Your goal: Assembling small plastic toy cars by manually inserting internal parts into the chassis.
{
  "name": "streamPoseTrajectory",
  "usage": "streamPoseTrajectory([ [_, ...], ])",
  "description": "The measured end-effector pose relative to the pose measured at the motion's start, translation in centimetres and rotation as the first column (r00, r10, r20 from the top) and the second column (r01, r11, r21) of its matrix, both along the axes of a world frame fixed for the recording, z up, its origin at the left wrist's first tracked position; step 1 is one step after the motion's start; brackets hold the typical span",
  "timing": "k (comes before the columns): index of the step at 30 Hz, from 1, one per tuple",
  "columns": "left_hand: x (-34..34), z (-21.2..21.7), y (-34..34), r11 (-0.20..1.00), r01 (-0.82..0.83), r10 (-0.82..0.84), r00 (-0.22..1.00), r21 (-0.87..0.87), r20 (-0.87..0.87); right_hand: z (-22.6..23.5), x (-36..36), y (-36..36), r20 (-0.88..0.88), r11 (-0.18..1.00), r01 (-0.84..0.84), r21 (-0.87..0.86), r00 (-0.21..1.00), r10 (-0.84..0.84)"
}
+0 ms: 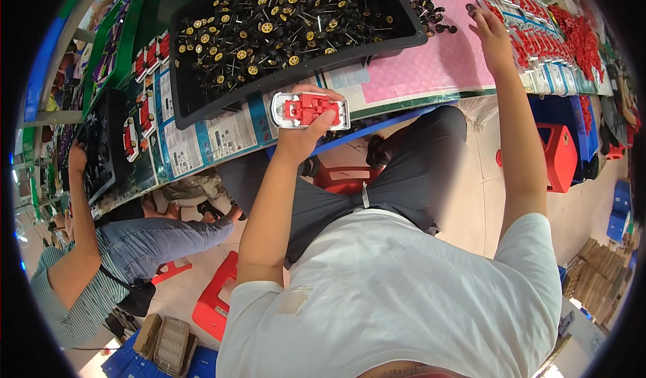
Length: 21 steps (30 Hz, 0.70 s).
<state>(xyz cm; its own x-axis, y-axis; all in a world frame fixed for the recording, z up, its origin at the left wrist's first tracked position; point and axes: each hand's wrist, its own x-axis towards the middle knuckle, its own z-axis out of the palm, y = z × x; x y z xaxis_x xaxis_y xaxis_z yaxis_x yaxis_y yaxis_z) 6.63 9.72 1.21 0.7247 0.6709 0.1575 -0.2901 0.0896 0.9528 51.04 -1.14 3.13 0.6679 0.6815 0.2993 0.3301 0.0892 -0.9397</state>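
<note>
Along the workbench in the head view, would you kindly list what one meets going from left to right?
Co-worker's hand → red toy parts on printed cards → black tray of wheels and axles → left hand holding a red toy chassis → pink mat → right hand → red packaged toys.

Head cam, single fisheye view, looking steeply down over torso; workbench (431, 68) at 12 o'clock, near.

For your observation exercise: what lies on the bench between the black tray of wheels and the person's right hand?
In the head view, a small pile of loose black wheels on the pink mat.
</note>
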Motion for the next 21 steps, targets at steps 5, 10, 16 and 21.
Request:
streamPoseTrajectory([
  [5, -0.3, 0.3, -1.2, 0.997, -0.065, 0.066, 0.998, -0.048, 0.015, 0.6, -14.5, -4.8, -0.031, 0.993, -0.093, 0.069, 0.995, 0.096],
  [10, -0.3, 0.6, -3.9, 0.983, 0.071, -0.046, 0.988, -0.172, 0.144, 2.0, -27.4, -6.8, 0.073, 0.91, -0.412, 0.046, 0.91, 0.409],
  [16, -1.6, 1.6, -5.5, 0.995, -0.021, 0.03, 0.995, -0.096, 0.097, 4.0, -29.3, -4.8, 0.301, 0.851, -0.495, -0.175, 0.796, 0.525],
  [21, -3.2, 1.3, -5.8, 0.997, -0.026, 0.035, 0.992, -0.074, 0.125, 4.8, -30.1, -4.4, 0.303, 0.803, -0.536, -0.261, 0.744, 0.596],
])
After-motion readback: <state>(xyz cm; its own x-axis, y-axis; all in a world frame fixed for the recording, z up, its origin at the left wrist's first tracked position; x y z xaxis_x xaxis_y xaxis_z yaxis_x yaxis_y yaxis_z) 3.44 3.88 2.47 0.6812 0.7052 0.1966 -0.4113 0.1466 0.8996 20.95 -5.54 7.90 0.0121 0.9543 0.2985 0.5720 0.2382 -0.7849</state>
